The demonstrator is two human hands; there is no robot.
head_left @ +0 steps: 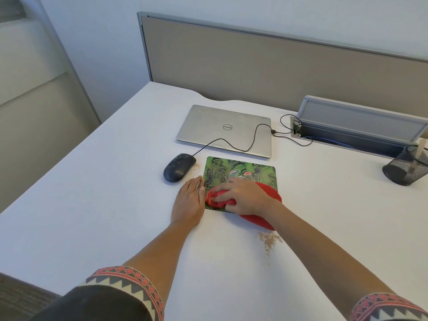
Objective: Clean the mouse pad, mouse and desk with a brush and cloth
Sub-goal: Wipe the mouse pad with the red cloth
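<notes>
Red cloth (268, 193) bunched under R hand (243, 196), fingers curled round it, on near part of green mouse pad (240, 169). L hand (188, 202) flat on desk (111, 186) beside pad, fingers straight; mouse (178, 167) just beyond

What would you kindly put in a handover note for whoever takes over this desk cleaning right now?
Left hand: flat on the white desk, fingers straight, beside the left edge of the green patterned mouse pad.
Right hand: grips the bunched red cloth on the pad's near part.
Black corded mouse: on the desk, left of the pad.
Done: nothing clearly finished; the cloth is on the pad.
Left: tan crumbs on the desk near the cloth, a few beside the mouse; mouse and desk to wipe.
</notes>
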